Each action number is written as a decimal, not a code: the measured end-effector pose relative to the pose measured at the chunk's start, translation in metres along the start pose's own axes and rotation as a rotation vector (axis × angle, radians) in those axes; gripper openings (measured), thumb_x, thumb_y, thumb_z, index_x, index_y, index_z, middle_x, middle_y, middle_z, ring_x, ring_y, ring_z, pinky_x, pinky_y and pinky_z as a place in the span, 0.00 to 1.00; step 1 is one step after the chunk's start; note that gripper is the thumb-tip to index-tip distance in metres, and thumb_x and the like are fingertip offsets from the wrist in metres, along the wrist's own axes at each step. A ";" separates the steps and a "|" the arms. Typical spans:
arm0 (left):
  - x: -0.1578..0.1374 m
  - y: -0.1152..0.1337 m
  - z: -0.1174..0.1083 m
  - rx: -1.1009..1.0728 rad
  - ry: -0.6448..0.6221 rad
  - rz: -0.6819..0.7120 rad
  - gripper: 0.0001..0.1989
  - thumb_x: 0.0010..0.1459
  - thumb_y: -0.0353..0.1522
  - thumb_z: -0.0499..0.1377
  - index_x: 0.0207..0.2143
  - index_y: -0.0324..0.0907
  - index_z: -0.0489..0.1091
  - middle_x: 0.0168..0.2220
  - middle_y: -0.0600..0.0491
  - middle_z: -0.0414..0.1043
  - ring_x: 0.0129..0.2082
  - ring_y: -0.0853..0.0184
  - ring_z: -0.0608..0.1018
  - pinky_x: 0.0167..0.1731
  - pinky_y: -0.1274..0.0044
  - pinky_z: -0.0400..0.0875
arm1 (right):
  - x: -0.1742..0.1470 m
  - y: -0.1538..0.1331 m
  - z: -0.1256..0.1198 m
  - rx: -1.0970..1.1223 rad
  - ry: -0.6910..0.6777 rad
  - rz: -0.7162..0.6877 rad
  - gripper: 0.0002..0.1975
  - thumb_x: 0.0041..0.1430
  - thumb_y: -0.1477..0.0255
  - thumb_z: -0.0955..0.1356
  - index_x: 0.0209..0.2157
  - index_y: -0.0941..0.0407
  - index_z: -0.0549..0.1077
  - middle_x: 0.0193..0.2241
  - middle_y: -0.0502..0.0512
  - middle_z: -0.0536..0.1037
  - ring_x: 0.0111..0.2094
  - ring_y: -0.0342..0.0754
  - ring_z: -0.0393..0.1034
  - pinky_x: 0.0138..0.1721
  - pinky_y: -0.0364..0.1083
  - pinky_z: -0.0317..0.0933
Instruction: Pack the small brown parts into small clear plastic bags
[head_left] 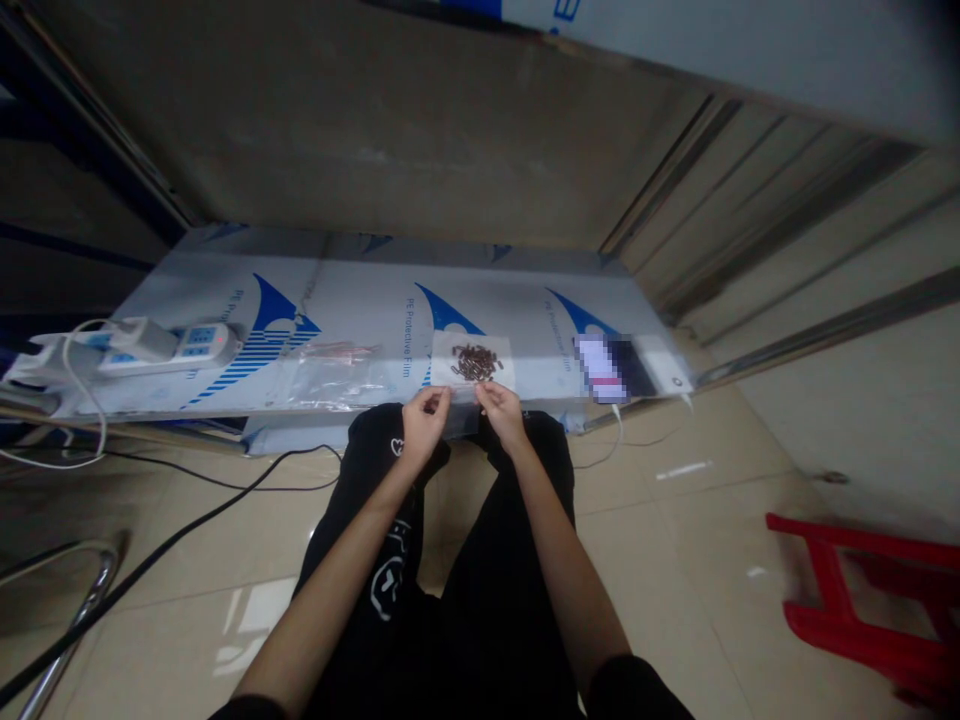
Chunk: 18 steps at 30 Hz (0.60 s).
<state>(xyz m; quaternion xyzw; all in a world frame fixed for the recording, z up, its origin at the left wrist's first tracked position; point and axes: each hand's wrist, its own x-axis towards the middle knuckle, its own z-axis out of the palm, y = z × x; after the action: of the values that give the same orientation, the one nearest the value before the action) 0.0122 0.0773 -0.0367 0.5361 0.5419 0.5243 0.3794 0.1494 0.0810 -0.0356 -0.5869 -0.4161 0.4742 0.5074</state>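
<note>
At your far left, the power strip (199,347) sits on the film-covered bench; next come flat clear bags (330,380), probably light, slick and apt to cling together, best lifted by a corner. Your left hand (427,412) pinches one side of a thin clear film (463,394), held taut-looking at the bench's near edge; it seems nearly weightless, floppy and slippery, so its edges are the place to grip. Just beyond lie brown pieces (476,363) heaped on a white sheet (444,345), likely light, smooth and prone to roll, best picked up singly between fingertips. Your right hand (501,408) pinches the film's other side; a phone (602,370) lies further right.
</note>
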 end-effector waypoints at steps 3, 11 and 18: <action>0.000 -0.001 0.001 0.001 0.009 0.001 0.11 0.51 0.38 0.57 0.28 0.38 0.72 0.26 0.52 0.72 0.25 0.71 0.71 0.28 0.80 0.65 | 0.000 0.000 0.001 -0.017 -0.018 0.010 0.17 0.41 0.56 0.69 0.27 0.56 0.72 0.21 0.51 0.74 0.24 0.46 0.69 0.18 0.40 0.57; 0.002 -0.002 0.000 -0.016 0.035 -0.014 0.11 0.50 0.38 0.57 0.27 0.39 0.72 0.26 0.53 0.73 0.26 0.70 0.72 0.30 0.79 0.65 | -0.002 0.000 0.005 -0.023 -0.103 0.036 0.16 0.41 0.59 0.70 0.28 0.57 0.72 0.19 0.49 0.73 0.22 0.43 0.68 0.18 0.39 0.58; -0.001 -0.004 -0.001 0.106 0.020 0.125 0.09 0.53 0.35 0.55 0.28 0.40 0.71 0.27 0.52 0.72 0.28 0.69 0.73 0.31 0.78 0.65 | -0.004 0.000 0.008 -0.028 -0.135 0.034 0.16 0.39 0.59 0.70 0.26 0.57 0.72 0.18 0.49 0.73 0.21 0.43 0.68 0.20 0.41 0.59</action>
<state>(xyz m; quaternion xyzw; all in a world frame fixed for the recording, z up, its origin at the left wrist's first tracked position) 0.0106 0.0766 -0.0408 0.5828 0.5383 0.5229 0.3116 0.1408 0.0788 -0.0350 -0.5675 -0.4463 0.5154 0.4617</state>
